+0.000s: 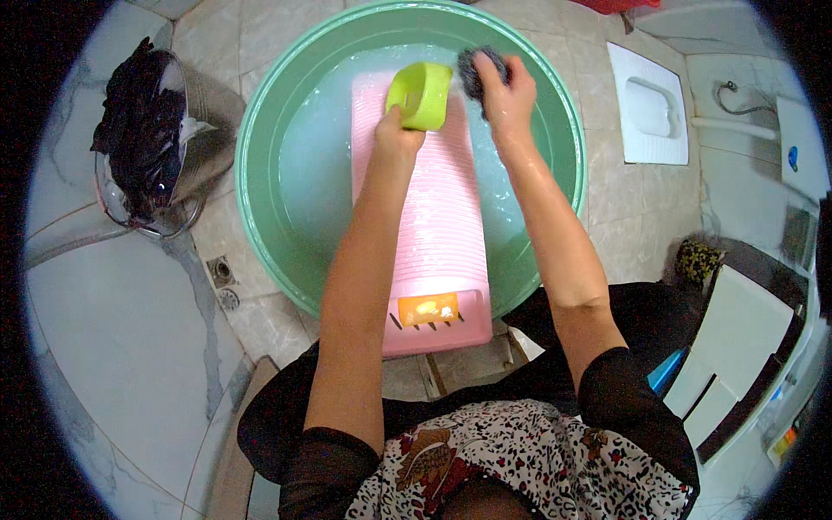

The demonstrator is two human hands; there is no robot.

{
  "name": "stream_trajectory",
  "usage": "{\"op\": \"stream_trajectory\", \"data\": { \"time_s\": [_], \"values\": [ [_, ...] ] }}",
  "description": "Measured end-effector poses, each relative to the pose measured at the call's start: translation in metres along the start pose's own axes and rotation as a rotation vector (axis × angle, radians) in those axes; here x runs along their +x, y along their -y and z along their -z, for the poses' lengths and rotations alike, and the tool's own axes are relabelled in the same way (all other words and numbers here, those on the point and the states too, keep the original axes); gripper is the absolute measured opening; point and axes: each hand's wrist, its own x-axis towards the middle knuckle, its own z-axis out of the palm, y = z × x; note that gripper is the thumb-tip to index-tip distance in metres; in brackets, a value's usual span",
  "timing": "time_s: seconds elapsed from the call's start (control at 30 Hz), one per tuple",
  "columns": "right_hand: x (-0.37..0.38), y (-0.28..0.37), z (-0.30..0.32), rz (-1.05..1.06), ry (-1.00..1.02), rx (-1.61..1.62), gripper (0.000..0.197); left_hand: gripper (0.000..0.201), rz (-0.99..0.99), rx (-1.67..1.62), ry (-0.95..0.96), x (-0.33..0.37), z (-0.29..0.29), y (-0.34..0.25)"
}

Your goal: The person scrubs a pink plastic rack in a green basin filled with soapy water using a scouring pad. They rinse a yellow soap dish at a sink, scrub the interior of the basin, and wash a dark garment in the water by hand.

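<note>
My left hand (399,136) is closed on the near side of a lime-green, hollow plastic container (431,102), held tilted above the far end of a pink washboard (435,208). To its right, my right hand (511,100) grips a dark grey, crumpled scrubber (471,76); a small gap parts the scrubber from the container. The ridged washboard leans in a large round green basin (258,173) of cloudy water (316,147), its near end over the rim. An orange bar of soap (426,308) lies in the washboard's near tray.
At the left, a metal bucket (208,130) is heaped with dark wet clothes (143,130). A floor drain (221,271) lies near the basin. On the right are a white squat toilet (650,104), a pipe (737,128) and white panels (737,321). A red thing (611,4) shows at the top edge.
</note>
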Motion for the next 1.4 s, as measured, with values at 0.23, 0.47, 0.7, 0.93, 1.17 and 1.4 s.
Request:
{"op": "stream_trajectory", "data": {
  "time_s": [0.23, 0.47, 0.7, 0.93, 1.17, 1.4],
  "values": [
    [-0.069, 0.021, -0.031, 0.266, 0.143, -0.448, 0.021, 0.035, -0.336, 1.048, 0.247, -0.021, 0.014, -0.003],
    [-0.091, 0.031, 0.0, 0.408, 0.013, -0.225, 0.019, 0.034, -0.155, 0.514, 0.487, 0.022, 0.033, -0.033],
    [-0.038, 0.018, -0.029, 0.334, -0.094, -0.478, 0.025, 0.037, -0.076, 0.387, 0.22, 0.008, 0.023, 0.009],
    [-0.002, 0.009, -0.029, -0.05, 0.172, -0.488, 0.025, 0.037, 0.01, 0.477, 0.289, -0.019, -0.011, 0.005],
    [-0.085, 0.01, -0.023, 0.244, 0.122, -0.352, 0.023, 0.035, -0.098, 0.547, 0.135, -0.038, -0.018, 0.006],
    [-0.062, 0.005, -0.013, -0.058, -0.072, -0.006, 0.041, 0.019, -0.131, 0.348, 0.078, 0.008, 0.005, 0.018]
  ]
}}
